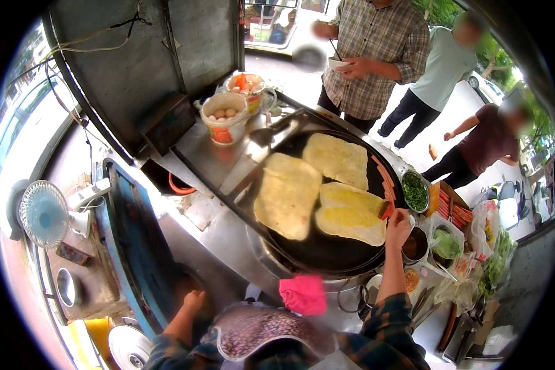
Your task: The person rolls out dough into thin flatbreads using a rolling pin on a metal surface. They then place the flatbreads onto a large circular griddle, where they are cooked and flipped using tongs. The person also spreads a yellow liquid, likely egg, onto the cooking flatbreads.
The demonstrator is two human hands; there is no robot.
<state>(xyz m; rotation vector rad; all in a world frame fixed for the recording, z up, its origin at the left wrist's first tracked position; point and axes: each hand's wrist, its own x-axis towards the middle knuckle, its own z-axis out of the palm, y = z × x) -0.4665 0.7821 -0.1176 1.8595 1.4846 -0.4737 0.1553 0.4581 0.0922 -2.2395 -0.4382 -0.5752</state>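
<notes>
On the round black griddle (pixel 300 253) lie three flat pieces of dough. The lower right flatbread (pixel 347 215) is streaked with yellow, seemingly egg or oil; the left flatbread (pixel 286 194) and the upper flatbread (pixel 337 159) are pale. My right hand (pixel 399 226) grips a brush with a red handle (pixel 388 211), its bristles at the right edge of the streaked flatbread. Pink sausage slices (pixel 385 178) line the griddle's right side. My left hand (pixel 194 300) is low at the left, near the blue cabinet's edge, with its fingers curled; whether it holds anything is unclear.
Two buckets of eggs (pixel 224 115) stand behind the griddle at left. Right of it are a bowl of chopped greens (pixel 415 189), a sauce pot (pixel 415 245), packaged sausages (pixel 451 208) and bagged vegetables. A pink cloth (pixel 303 295) hangs at the front. People stand beyond the counter, one holding a bowl.
</notes>
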